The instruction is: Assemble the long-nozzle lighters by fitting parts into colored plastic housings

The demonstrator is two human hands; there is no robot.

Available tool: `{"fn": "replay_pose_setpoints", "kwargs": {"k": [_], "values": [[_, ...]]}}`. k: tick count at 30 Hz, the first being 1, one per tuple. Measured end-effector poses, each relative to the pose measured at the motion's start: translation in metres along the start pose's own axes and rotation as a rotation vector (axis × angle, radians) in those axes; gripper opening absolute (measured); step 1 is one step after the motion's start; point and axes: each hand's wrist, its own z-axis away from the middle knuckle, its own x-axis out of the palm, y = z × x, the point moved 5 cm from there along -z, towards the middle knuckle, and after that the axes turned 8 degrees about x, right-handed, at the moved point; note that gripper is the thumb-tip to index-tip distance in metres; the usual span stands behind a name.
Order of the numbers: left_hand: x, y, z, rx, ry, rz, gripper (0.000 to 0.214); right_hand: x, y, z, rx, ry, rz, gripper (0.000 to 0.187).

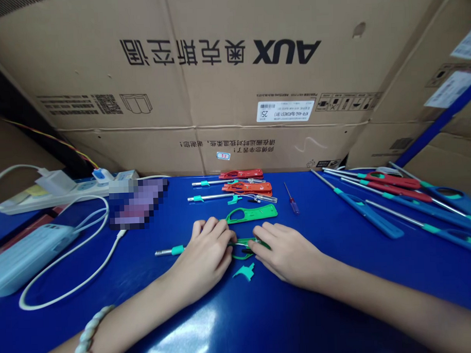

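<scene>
A partly assembled green lighter (244, 255) with a metal tube and teal collar (178, 250) lies on the blue table under both hands. My left hand (210, 244) is closed over the joint between tube and handle, its fingertips partly hidden. My right hand (280, 249) pinches at the handle end, where a black part and a white wire show between the hands. Just beyond lies a loose green handle half (256, 213). A teal trigger piece (244, 272) rests on the table on the near side.
Behind are two opened lighters with a red handle (243, 174) and an orange-red handle (251, 188). A small screwdriver (292, 199) lies right of them. Several finished-looking lighters (360, 205) are at right; a power bank (33, 258), cable and power strip (77, 189) at left. Cardboard (217, 84) walls the back.
</scene>
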Motion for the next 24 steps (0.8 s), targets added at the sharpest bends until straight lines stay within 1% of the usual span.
{"fn": "replay_pose_setpoints", "kwargs": {"k": [4, 9, 17, 24], "values": [[-0.0001, 0.0005, 0.0004, 0.004, 0.009, -0.044, 0.014, 0.0021, -0.0005, 0.0010, -0.012, 0.035, 0.022, 0.020], [-0.0007, 0.0022, 0.0007, -0.002, -0.007, -0.102, 0.013, 0.0045, -0.0029, 0.0031, -0.017, 0.086, 0.060, 0.017], [0.0017, 0.0056, 0.0012, 0.058, 0.025, -0.183, 0.025, 0.0030, -0.0066, 0.0035, -0.005, 0.076, 0.061, 0.015], [0.0022, 0.0072, 0.0011, 0.058, 0.014, -0.212, 0.019, 0.0033, -0.0059, 0.0015, 0.027, 0.117, 0.027, 0.012]]}}
